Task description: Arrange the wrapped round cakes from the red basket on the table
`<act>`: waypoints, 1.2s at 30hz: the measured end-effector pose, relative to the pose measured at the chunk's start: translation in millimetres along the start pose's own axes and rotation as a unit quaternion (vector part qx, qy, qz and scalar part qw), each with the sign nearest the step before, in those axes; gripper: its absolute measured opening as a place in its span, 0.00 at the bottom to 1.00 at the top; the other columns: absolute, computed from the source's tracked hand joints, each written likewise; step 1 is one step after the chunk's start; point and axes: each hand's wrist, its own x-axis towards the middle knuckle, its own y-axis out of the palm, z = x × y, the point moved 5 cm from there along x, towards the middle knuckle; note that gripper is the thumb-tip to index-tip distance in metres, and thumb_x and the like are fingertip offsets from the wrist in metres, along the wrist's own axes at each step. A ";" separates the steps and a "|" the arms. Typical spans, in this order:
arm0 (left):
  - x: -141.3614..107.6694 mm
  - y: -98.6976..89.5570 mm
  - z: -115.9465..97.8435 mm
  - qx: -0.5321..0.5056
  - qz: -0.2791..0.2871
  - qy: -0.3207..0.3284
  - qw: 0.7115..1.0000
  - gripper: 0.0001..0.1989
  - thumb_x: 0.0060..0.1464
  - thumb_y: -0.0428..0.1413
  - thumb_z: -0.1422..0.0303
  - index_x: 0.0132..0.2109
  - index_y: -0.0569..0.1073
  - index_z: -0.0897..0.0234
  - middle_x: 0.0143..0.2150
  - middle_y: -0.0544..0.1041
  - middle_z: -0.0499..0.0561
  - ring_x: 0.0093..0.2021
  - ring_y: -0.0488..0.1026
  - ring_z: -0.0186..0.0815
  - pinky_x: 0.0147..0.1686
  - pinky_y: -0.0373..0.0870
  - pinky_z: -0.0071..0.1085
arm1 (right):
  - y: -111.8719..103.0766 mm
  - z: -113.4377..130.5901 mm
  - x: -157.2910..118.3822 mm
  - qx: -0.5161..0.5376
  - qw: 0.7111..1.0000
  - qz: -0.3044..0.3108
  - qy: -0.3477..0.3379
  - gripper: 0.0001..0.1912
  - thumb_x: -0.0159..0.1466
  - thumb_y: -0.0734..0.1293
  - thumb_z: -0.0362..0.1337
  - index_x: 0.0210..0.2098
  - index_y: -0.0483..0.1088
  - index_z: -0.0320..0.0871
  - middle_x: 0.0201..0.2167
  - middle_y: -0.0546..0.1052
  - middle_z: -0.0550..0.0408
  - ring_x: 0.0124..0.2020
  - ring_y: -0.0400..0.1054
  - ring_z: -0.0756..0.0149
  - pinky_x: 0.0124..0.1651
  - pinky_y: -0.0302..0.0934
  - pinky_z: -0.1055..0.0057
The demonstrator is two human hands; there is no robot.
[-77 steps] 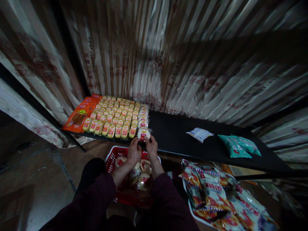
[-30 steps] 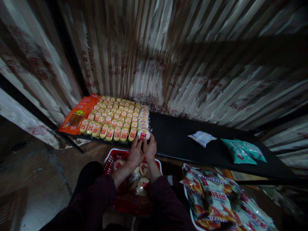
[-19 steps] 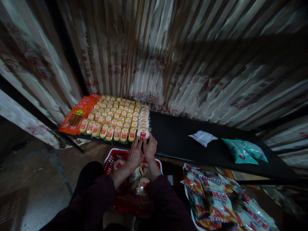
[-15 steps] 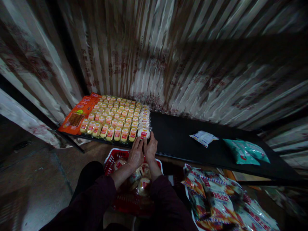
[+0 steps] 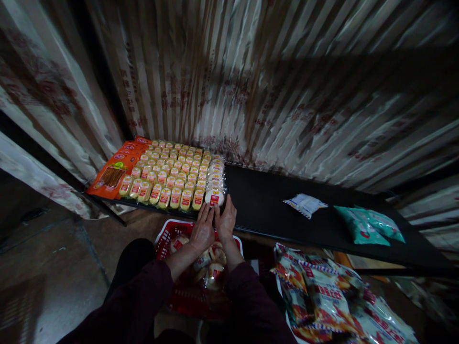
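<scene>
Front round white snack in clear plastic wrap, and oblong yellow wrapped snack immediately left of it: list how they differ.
The round white snack is pale and broad; the oblong yellow snack is narrower. The left hand and right hand have fingers at the white one's lower edge; neither hand holds the yellow one. Both have reddish labels and sit along the long black shelf's front edge.

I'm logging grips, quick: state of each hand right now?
Left hand: at the near edge of the front wrapped white bun; grip cannot be told.
Right hand: open, thumb and fingers apart beside it.
</scene>
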 end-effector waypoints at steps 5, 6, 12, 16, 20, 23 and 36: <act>-1.2 -1.4 -0.9 -0.003 -0.008 0.001 1.000 0.29 0.51 0.44 0.82 0.62 0.60 0.73 0.66 0.57 0.64 0.69 0.45 0.45 0.64 0.55 0.50 | -0.7 0.8 -6.3 0.003 1.000 0.009 -0.023 0.27 0.65 0.56 0.40 0.63 0.55 0.40 0.60 0.64 0.42 0.60 0.56 0.56 0.58 0.54 0.57; -1.0 -1.3 -0.9 -0.005 -0.009 0.002 1.000 0.30 0.50 0.44 0.82 0.62 0.60 0.73 0.66 0.57 0.64 0.69 0.44 0.45 0.64 0.54 0.50 | -0.6 0.8 -6.2 0.002 1.000 0.014 -0.024 0.27 0.65 0.56 0.39 0.62 0.56 0.40 0.59 0.65 0.43 0.60 0.56 0.56 0.58 0.54 0.57; -0.6 0.2 0.3 -0.002 -0.004 0.010 1.000 0.28 0.50 0.45 0.81 0.61 0.61 0.76 0.66 0.57 0.66 0.70 0.43 0.46 0.64 0.54 0.50 | -0.8 1.1 -3.8 0.009 0.999 0.030 -0.022 0.27 0.64 0.57 0.38 0.62 0.57 0.38 0.57 0.68 0.43 0.55 0.61 0.57 0.57 0.57 0.58; -3.7 0.9 -1.3 0.008 -0.001 0.018 1.000 0.28 0.50 0.44 0.82 0.60 0.62 0.74 0.67 0.55 0.65 0.70 0.41 0.45 0.65 0.54 0.49 | -3.8 -0.9 -7.7 0.022 0.999 0.013 -0.025 0.27 0.64 0.57 0.38 0.62 0.57 0.39 0.59 0.67 0.43 0.57 0.60 0.57 0.58 0.57 0.58; -6.7 0.8 -3.4 0.015 -0.005 0.019 1.000 0.26 0.51 0.44 0.81 0.59 0.63 0.75 0.67 0.55 0.66 0.70 0.41 0.45 0.65 0.54 0.48 | -6.4 -3.1 -13.3 0.026 0.999 0.011 -0.031 0.26 0.64 0.57 0.38 0.61 0.58 0.40 0.58 0.67 0.42 0.58 0.59 0.56 0.58 0.56 0.55; -9.4 -0.9 -4.7 0.020 -0.005 0.020 1.000 0.25 0.52 0.45 0.81 0.58 0.64 0.75 0.67 0.55 0.66 0.70 0.41 0.45 0.64 0.54 0.49 | -10.5 -1.6 -16.5 0.023 0.999 0.012 -0.027 0.26 0.64 0.57 0.37 0.60 0.59 0.39 0.58 0.66 0.41 0.59 0.58 0.56 0.59 0.56 0.55; -94.0 9.9 14.2 0.030 0.121 0.011 0.992 0.19 0.53 0.47 0.78 0.52 0.70 0.74 0.66 0.58 0.64 0.70 0.44 0.41 0.65 0.52 0.43 | -2.5 -4.3 -139.3 0.050 0.994 0.096 0.009 0.21 0.62 0.56 0.32 0.52 0.68 0.39 0.53 0.71 0.43 0.56 0.61 0.58 0.60 0.55 0.56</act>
